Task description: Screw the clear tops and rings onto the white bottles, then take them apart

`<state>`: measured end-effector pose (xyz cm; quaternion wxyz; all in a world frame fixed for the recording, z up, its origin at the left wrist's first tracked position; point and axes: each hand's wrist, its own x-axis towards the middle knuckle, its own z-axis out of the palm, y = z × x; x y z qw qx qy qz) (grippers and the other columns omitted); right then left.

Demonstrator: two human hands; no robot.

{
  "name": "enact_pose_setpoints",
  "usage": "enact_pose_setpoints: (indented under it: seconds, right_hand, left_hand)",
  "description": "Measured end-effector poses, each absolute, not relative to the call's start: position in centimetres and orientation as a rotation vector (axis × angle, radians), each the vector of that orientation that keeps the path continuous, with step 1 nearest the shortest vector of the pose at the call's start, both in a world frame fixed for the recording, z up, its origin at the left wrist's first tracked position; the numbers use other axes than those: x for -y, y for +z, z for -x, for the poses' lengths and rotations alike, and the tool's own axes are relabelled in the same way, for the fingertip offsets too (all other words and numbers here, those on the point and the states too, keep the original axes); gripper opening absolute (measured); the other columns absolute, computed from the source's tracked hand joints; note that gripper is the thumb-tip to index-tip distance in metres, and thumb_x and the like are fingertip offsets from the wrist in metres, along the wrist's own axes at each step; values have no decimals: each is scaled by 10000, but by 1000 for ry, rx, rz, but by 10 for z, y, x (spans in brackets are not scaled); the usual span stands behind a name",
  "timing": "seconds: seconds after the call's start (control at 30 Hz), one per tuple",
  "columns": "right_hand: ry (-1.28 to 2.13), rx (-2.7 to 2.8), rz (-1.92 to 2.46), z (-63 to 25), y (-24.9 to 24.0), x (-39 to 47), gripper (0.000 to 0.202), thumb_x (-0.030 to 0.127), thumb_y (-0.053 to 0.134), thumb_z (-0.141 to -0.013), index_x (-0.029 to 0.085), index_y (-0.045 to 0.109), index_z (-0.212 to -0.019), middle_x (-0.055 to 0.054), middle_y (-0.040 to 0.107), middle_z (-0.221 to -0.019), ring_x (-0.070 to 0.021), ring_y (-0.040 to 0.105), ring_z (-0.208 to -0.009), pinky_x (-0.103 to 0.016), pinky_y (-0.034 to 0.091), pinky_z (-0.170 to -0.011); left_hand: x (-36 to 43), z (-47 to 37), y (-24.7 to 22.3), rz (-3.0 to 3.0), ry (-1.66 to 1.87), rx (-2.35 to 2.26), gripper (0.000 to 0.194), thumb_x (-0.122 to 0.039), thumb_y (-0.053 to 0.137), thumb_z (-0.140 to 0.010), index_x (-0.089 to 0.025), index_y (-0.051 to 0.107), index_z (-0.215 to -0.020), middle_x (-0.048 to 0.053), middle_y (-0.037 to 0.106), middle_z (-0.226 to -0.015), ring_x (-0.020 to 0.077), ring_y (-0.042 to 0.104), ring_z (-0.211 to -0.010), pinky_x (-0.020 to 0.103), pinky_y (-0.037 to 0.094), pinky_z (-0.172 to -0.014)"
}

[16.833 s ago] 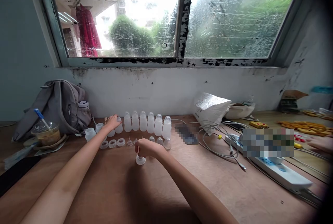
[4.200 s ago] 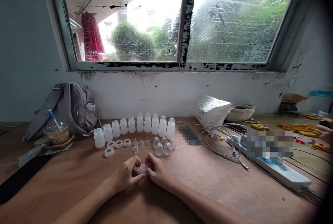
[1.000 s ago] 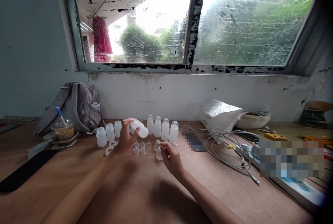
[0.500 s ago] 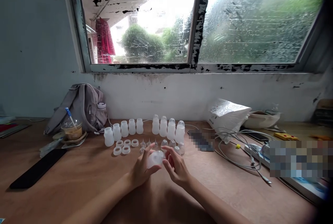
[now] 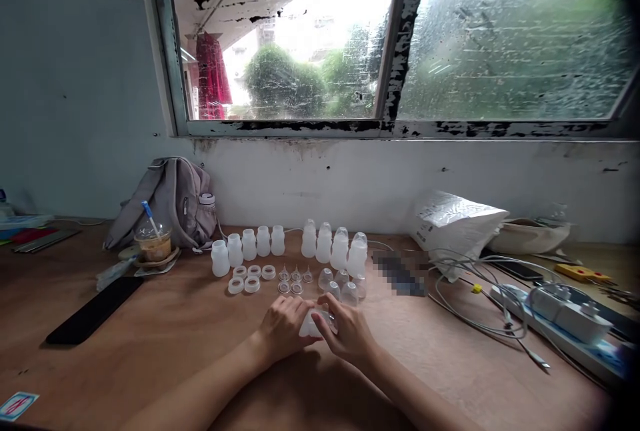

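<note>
Between my two hands is a translucent white bottle [image 5: 311,328], lying on its side near the table's front middle. My left hand [image 5: 286,324] is wrapped round its left part. Fingers and thumb of my right hand [image 5: 347,329] close on the right end, where something clear shows. Beyond them stand open bottles [image 5: 249,245] in a row at left and capped bottles [image 5: 340,249] at right. White rings [image 5: 252,283], clear nipples [image 5: 297,275] and clear domed caps [image 5: 350,293] lie in small groups just in front of those rows.
A grey backpack [image 5: 173,201], an iced drink [image 5: 153,244] and a black slab [image 5: 95,311] are at left. Toward the right are a silver bag [image 5: 453,224], tangled cables [image 5: 480,314], a power strip [image 5: 575,337] and a yellow tool [image 5: 580,273].
The view has turned slightly left. My left hand has rolled over the bottle, which has tipped onto its side, and my right hand has closed on its end.
</note>
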<state>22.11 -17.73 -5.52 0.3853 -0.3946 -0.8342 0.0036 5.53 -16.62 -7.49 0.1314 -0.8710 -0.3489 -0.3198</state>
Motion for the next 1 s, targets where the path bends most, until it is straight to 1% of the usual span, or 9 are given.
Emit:
enact_pose_setpoints:
  seconds: [0.1,0.2,0.37,0.5,0.7,1.0]
  right_hand:
    - [103,2147,1055,-218,-60,174,162,314,395,-844,191,492,-803,13,546,-530,-122,518,-463,-208,340,-475]
    - [135,2159,1028,-219,-66,169,172,280,361,-861,192,478,-771,20,539,-521,-110,503,-448,-198,326,-465]
    - [-104,2216,877,-226,-71,157,237,203,322,-849,179,450,-651,-1,529,-507,-94,457,-414,-213,262,-438]
    - [-260,2193,784,-228,-67,153,267,175,304,-836,169,428,-600,-3,495,-478,-84,414,-395,-224,235,-436]
    - [-377,2201,724,-229,-55,156,295,144,284,-828,167,407,-560,-1,475,-466,-78,384,-399,-231,233,-452]
    - [-465,2229,640,-236,-44,156,285,122,298,-809,171,403,-548,4,462,-461,-83,338,-396,-239,237,-458]
  left_hand:
    - [168,-54,-73,2499,-879,1096,292,-382,513,-733,-192,477,-952,60,597,-784,212,569,-686,325,399,-593]
    - [168,-54,-72,2508,-823,1136,276,-315,530,-675,-184,483,-913,62,594,-777,215,565,-676,326,411,-583]
    - [166,-54,-70,2604,-776,1185,252,-300,518,-626,-183,480,-846,45,589,-748,197,565,-662,289,421,-561]
    - [169,-55,-64,2674,-772,1267,250,-302,517,-623,-196,474,-846,11,588,-753,170,570,-656,244,406,-548]
    - [177,-58,-56,2690,-785,1375,231,-334,538,-630,-206,479,-813,-4,597,-755,162,575,-645,223,368,-512]
    - [189,-70,-55,2603,-845,1479,171,-281,516,-635,-202,482,-782,-4,590,-703,161,573,-623,220,318,-477]
